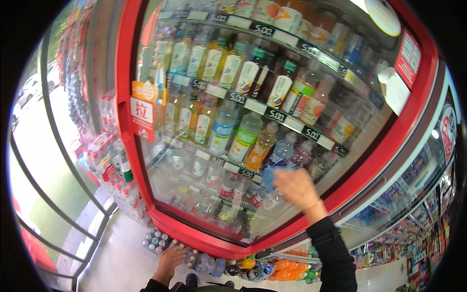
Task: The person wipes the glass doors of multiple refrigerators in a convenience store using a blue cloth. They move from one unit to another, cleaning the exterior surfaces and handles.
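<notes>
A red-framed drinks cooler with a glass door (197, 226) fills the middle of the view, its shelves holding many bottles. My right hand (297, 188) is raised before the lower right part of the glass, with a blurred blue cloth (269, 179) at its fingers, held against or close to the pane. Behind the glass near it stand an orange drink bottle (261, 146) and a blue drink bottle (281, 150). My left hand (170, 261) is low at the bottom left, fingers spread and apparently holding nothing, above packed bottles by the cooler's base.
Stacked bottle packs (116, 168) stand left of the cooler beside a glass wall with dark metal bars (65, 157). Orange soda bottles (288, 270) line the floor at its foot. A second cooler (386, 193) and stocked shelves are at the right. My shoes (191, 280) show below.
</notes>
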Demonstrator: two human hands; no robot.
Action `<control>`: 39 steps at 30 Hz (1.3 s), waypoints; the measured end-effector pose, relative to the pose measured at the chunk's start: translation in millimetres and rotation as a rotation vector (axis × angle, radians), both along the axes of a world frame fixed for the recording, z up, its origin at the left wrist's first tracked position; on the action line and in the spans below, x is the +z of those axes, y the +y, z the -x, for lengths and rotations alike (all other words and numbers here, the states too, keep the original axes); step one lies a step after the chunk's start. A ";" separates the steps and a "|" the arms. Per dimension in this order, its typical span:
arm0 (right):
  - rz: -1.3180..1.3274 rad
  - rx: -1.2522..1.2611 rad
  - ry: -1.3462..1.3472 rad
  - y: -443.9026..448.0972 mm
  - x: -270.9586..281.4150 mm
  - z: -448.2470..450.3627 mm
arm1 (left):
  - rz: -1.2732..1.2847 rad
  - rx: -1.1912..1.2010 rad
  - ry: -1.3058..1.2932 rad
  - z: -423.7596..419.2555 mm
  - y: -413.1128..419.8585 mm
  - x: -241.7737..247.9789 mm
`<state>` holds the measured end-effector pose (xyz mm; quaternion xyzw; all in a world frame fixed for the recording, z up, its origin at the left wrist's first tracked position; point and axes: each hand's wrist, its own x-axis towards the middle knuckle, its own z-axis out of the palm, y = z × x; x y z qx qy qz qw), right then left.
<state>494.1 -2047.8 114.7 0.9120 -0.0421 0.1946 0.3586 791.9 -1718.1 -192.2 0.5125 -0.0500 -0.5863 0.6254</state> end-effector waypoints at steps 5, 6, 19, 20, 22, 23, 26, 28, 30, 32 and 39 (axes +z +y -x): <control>0.383 0.026 -0.814 1.9 174.7 -44.2 | 0.091 0.005 0.100 3.0 7.9 -15.7; 0.392 0.038 -0.985 1.4 187.0 -57.1 | 0.026 0.023 0.055 9.1 7.5 -1.8; -0.173 0.109 0.307 5.4 -77.7 -113.5 | 0.023 0.149 0.090 -3.2 38.4 -22.1; -0.173 0.160 0.240 8.5 -36.6 -129.7 | 0.050 0.174 0.098 -8.7 50.9 -42.9; 0.060 0.129 -0.061 -5.6 43.4 -147.1 | 0.038 0.187 0.093 -11.9 56.3 -40.8; 0.256 0.153 -0.255 -21.3 85.9 -148.7 | 0.032 0.185 0.089 -12.5 57.7 -37.0; 0.470 0.210 -0.938 -15.0 210.8 -174.5 | -0.062 0.218 0.060 -8.7 54.6 -26.6; 0.486 0.199 -1.091 -18.5 224.2 -198.3 | -0.019 0.218 0.091 -6.5 57.2 -27.9; 0.470 0.213 -1.008 -18.1 194.7 -226.8 | 0.008 0.203 0.112 -3.1 58.7 -27.5; 0.224 0.269 -0.774 -15.4 100.9 -277.6 | 0.018 0.215 0.108 -2.7 61.7 -24.5; -0.235 0.214 0.297 14.5 -159.5 -215.5 | 0.020 0.260 0.125 -9.9 68.1 -24.9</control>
